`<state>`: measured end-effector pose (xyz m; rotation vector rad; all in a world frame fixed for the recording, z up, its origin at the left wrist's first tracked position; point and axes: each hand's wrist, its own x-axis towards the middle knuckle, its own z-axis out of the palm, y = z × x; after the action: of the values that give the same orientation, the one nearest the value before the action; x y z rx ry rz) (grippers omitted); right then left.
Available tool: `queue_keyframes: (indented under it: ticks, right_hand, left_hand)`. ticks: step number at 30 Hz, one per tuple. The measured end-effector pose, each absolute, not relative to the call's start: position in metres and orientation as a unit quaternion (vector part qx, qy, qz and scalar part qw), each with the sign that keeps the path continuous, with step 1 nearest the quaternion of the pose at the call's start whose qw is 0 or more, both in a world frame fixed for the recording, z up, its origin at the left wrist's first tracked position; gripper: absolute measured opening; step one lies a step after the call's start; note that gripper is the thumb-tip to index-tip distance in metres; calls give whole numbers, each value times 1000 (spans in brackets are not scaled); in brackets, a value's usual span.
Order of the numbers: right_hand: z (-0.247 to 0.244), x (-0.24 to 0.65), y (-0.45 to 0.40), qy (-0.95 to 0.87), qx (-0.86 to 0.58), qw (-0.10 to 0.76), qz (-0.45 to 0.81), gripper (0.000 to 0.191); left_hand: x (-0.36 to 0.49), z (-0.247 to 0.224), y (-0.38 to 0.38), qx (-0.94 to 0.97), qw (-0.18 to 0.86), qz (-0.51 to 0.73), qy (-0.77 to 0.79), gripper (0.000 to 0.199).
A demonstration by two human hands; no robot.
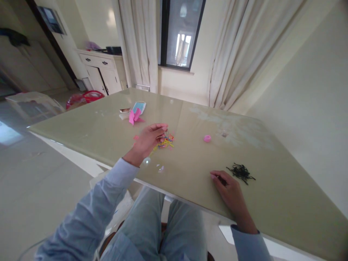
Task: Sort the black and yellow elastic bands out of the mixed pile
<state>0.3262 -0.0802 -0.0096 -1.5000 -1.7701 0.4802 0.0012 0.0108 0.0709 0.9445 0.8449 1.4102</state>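
Observation:
My left hand (151, 139) is closed in a pinch just above a pile of small colourful bands (167, 141); what sits between its fingertips is too small to name. On the tabletop near the front edge rests my right hand (227, 186), its fingers curled together, and whatever they hold is hidden. A heap of black bands (241, 172) lies just to the right of that hand. Between and beyond the hands is a small pink ring-like object (207, 138).
Pink folded paper (136, 116), a blue mask-like item (139, 107) and a small card (125, 110) lie at the back left of the glossy table (190, 170). Small clear pieces (161, 168) are near the front edge. A white cabinet (103, 70) stands behind.

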Motion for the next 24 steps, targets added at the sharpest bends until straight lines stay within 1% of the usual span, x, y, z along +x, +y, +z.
queue_keyframes:
  ticks: [3,8,14,24]
  right_hand:
    - [-9,325,-81,-690,-583,384,191,27]
    - [-6,322,-83,-692,-581,389,180,24]
    - [-4,320,-85,-692,-578,393,181,21]
    - [-2,318,-87,-685,-586,387,193,21]
  left_hand:
    - [24,76,-19,349,660,589,311,26]
    - [52,83,-51,299,719,562,281,24]
    - [77,91,-75,316,727,556,249,21]
    - [98,84,-76,306,740,533,274,23]
